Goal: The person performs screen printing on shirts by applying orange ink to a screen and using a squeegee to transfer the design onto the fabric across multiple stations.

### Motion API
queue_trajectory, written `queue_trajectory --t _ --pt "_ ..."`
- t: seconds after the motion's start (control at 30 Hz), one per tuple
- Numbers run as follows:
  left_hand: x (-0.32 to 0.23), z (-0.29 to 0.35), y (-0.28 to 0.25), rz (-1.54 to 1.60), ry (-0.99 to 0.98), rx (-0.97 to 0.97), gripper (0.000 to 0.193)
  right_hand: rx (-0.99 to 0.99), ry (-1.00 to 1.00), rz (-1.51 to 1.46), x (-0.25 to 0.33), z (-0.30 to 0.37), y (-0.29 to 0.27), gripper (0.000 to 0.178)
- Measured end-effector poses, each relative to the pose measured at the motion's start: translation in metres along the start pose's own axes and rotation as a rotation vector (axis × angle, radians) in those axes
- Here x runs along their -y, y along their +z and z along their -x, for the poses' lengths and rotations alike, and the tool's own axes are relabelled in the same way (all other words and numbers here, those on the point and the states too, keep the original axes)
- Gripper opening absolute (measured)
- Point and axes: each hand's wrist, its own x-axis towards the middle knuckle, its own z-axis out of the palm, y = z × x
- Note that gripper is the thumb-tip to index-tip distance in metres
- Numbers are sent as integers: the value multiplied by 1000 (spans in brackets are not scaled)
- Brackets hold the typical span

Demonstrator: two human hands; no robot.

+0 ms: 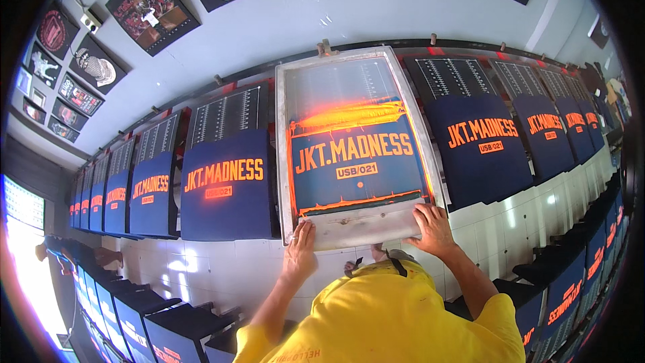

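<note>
At the near end of the silkscreen frame (366,224), in the head view, the left hand (299,249) and right hand (433,230) each pinch a corner of the rail, fingers bent over the top; the grip underneath is hidden. The frame lies between two orange-lettered navy fabric panels (227,212) (480,178), with orange ink (349,118) banked toward its far end. Handling it well probably means both hands moving together, frame level and square, so nothing smears.
</note>
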Motion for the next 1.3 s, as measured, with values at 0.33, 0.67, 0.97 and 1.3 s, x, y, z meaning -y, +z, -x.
queue_trajectory --t 0.33,0.67,0.97,1.3 --pt "67 -9 1 373 -563 -247 45 -430 533 -146 -71 -5 47 35" --pt "93 -34 24 144 -654 -124 25 -484 726 -632 -107 -21 78 15" --pt "135 -34 28 319 -884 -57 37 -452 794 -678 -116 -53 80 24" --pt "128 -41 1 914 -963 -35 32 -465 798 -688 -122 -53 91 26"
